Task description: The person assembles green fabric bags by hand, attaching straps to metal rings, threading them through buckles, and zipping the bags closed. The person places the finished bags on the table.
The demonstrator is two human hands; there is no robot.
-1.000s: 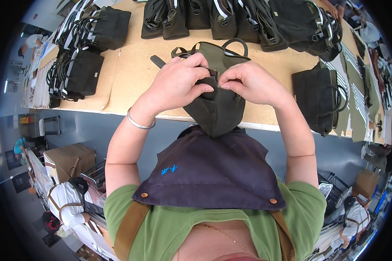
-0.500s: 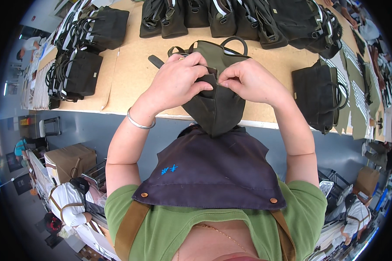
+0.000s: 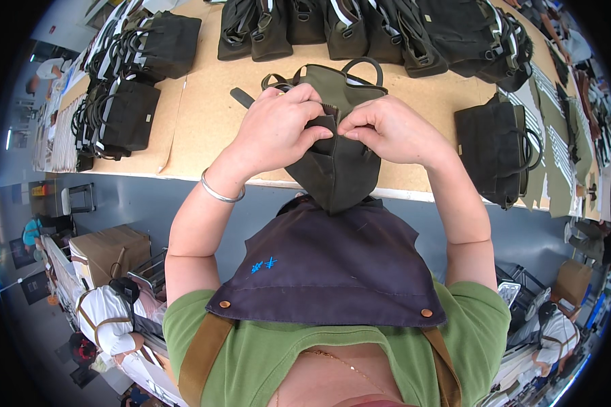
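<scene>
A dark olive fabric handbag [image 3: 339, 169] rests at the near edge of the table, its bottom corner hanging over toward my apron. Its looped handles point away from me. My left hand [image 3: 282, 125] grips the side of the bag, fingers curled over an open pocket edge, thumb along the rim. Close beside it, my right hand [image 3: 387, 129] pinches the bag's edge at the pocket's corner between thumb and forefinger. A zipper's teeth seem to show between the two hands. Whatever lies inside the pocket is hidden.
Several dark bags [image 3: 339, 30] stand in a row along the back of the tan table [image 3: 204, 122]. More handbags [image 3: 125, 112] are stacked at the left. Another dark handbag [image 3: 492, 149] stands at the right, beside olive cut pieces [image 3: 546, 129]. Other people work behind me on both sides.
Both hands keep their hold on the bag. The left thumb and the bag have shifted very slightly; little else differs.
</scene>
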